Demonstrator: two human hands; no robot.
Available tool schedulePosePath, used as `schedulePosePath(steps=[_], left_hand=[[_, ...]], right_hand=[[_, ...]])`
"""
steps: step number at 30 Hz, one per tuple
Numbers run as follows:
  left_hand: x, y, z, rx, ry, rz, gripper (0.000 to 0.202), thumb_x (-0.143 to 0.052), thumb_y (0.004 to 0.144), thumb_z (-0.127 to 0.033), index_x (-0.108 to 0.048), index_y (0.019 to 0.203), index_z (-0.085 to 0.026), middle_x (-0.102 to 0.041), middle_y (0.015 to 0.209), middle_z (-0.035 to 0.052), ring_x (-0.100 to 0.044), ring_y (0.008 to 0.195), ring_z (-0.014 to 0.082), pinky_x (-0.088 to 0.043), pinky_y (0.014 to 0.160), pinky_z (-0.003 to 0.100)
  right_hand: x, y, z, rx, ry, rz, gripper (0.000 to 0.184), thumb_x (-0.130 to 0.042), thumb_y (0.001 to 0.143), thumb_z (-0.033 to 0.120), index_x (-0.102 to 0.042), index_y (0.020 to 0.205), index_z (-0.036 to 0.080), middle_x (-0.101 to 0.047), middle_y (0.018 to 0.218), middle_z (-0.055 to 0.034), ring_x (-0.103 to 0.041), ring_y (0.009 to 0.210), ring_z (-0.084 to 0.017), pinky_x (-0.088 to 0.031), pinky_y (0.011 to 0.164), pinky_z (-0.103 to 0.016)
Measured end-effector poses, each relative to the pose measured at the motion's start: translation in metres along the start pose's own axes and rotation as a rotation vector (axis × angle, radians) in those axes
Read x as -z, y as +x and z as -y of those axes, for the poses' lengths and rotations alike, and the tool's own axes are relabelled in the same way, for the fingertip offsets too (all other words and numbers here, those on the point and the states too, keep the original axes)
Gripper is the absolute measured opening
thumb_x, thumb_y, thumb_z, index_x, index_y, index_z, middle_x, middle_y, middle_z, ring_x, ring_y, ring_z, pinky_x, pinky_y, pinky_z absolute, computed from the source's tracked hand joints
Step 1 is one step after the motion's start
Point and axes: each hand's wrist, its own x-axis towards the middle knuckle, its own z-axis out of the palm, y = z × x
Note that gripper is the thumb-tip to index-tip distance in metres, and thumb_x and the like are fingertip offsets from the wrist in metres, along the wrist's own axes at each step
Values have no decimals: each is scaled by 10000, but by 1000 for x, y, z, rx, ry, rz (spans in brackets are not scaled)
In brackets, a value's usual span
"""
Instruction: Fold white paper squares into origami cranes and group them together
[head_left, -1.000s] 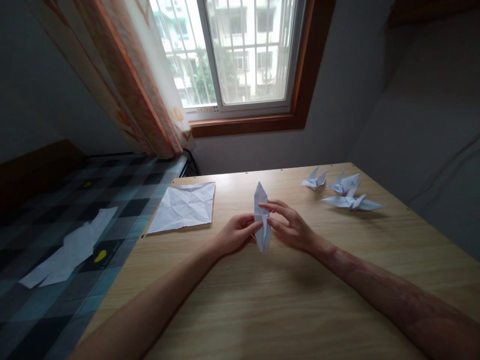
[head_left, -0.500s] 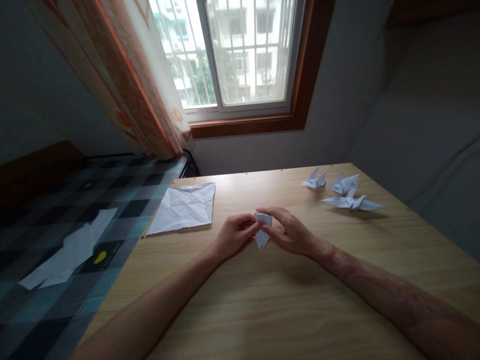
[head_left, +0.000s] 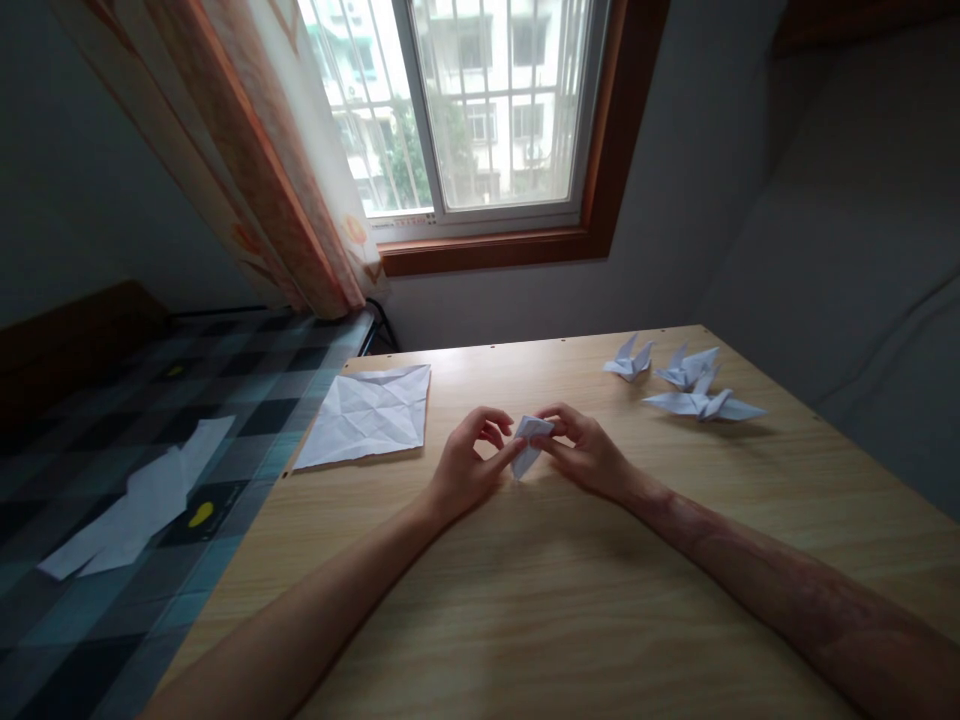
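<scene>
A small piece of folded white paper (head_left: pixel 528 458), pointed at its lower end, is held up over the wooden table (head_left: pixel 480 610) between my two hands. My right hand (head_left: pixel 589 455) pinches its upper right edge between thumb and fingers. From the other side, the thumb of my left hand (head_left: pixel 469 465) presses on the paper's left edge. The left index finger is curled and lifted a little off the paper; the other left fingers bend behind it.
Several folded paper cranes (head_left: pixel 705 402) stand at the table's back right. A creased square sheet (head_left: pixel 367 412) lies at the back left. White paper scraps (head_left: pixel 154 500) rest on the checked bed (head_left: pixel 67 420) to the left. Behind the table are a window (head_left: pixel 502 110) and a curtain (head_left: pixel 292 200).
The folded paper has tilted, its upper end now leaning right and its point slightly higher. My left fingers have lifted away from its top, and the right fingers have shifted along its upper right edge.
</scene>
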Motion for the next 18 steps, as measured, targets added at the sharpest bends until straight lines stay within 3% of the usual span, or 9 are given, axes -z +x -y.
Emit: schedulePosePath(steps=[5, 8, 11, 15, 18], left_hand=[[0, 1, -3, 91, -91, 111, 311, -776, 1000, -461, -772, 1041, -153, -794, 964, 68, -719, 859, 176, -574, 825, 291], [1, 2, 0, 192, -261, 168, 392, -813, 960, -518, -737, 989, -134, -773, 902, 63, -714, 828, 176, -561, 774, 277], [2, 4, 5, 254, -396, 192, 427, -850, 925, -527, -685, 984, -138, -750, 872, 46, -705, 791, 161, -552, 735, 260], [3, 5, 6, 280, -459, 213, 486, -855, 935, -482, -616, 1214, -163, -734, 790, -1, -703, 728, 145, -546, 705, 241], [4, 6, 6, 287, -478, 193, 594, -858, 933, -476, -556, 1353, -183, -738, 786, -15, -715, 729, 147, -559, 725, 247]], right_hand=[[2, 0, 3, -86, 51, 98, 331, -752, 1026, 498, -673, 1107, 187, -823, 874, -38, -748, 759, -184, -546, 675, -257], [2, 0, 7, -108, 72, 141, 413, -702, 1053, 540, -642, 1251, 183, -772, 786, -3, -671, 650, -149, -475, 586, -226], [2, -1, 8, -88, 103, 159, 527, -683, 1069, 530, -541, 1461, 208, -776, 844, 0, -663, 669, -143, -485, 601, -223], [2, 0, 7, -80, 91, 165, 424, -676, 1072, 515, -604, 1359, 211, -794, 890, -20, -673, 695, -151, -539, 654, -246], [3, 0, 8, -68, 69, 143, 400, -662, 1081, 456, -615, 1397, 216, -808, 934, -33, -719, 765, -173, -591, 737, -281]])
